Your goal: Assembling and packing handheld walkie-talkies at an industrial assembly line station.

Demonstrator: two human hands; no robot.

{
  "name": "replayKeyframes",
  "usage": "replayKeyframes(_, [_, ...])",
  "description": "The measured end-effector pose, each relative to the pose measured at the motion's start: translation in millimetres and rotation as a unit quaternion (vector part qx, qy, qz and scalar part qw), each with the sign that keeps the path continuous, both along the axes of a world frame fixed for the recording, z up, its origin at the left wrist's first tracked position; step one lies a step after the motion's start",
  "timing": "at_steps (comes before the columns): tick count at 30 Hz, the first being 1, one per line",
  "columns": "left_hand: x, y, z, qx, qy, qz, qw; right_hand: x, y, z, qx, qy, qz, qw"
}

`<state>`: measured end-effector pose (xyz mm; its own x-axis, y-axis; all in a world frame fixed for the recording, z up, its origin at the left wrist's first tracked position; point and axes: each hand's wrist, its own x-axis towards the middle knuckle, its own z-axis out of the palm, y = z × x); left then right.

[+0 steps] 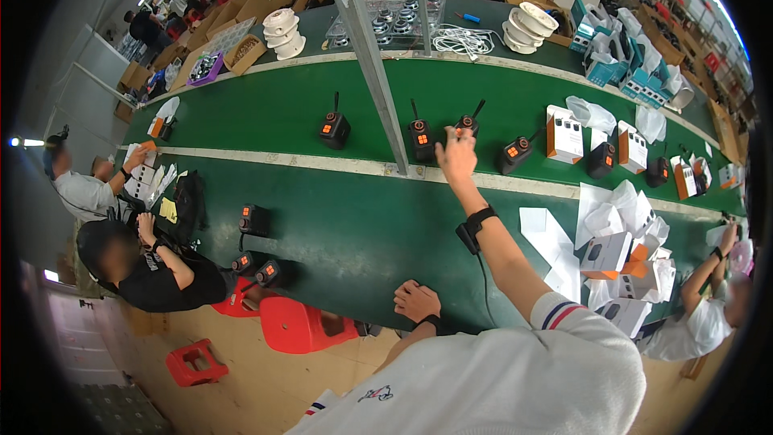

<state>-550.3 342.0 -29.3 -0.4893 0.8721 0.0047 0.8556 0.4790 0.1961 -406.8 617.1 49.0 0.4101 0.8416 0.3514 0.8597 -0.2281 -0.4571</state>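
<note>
My right hand (456, 153) reaches across to the green belt, its fingers apart over the front of a black boxy device (468, 122) with an antenna and orange buttons. The hand partly hides that device; whether the fingers touch it I cannot make out. Just left of the hand stands a similar black device (420, 143), and another black device (515, 153) leans to its right. Farther left on the belt is one more black device (333, 130). My left hand (417, 301) lies on the near edge of the green table, fingers loosely bent, holding nothing.
A metal post (372, 64) rises left of my right hand. White boxes (605, 255) and crumpled wrapping are heaped at the right; white-orange boxes (564, 135) stand on the belt. Black devices (254, 220) sit at the table's left. Red stools (302, 325) stand below. Co-workers sit at both sides.
</note>
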Motion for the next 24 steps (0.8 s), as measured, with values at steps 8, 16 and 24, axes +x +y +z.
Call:
replayKeyframes(8, [1, -1, 0, 0.038, 0.018, -0.014, 0.999, 46, 8, -19, -0.019, 0.117, -0.042, 0.992])
replayKeyframes(16, [1, -2, 1, 0.023, 0.026, -0.012, 0.999, 57, 8, -9, -0.006, 0.197, -0.051, 0.979])
replayKeyframes(24, [-1, -5, -4, 0.065, 0.018, -0.014, 0.998, 74, -64, -1, 0.072, 0.173, 0.062, 0.98])
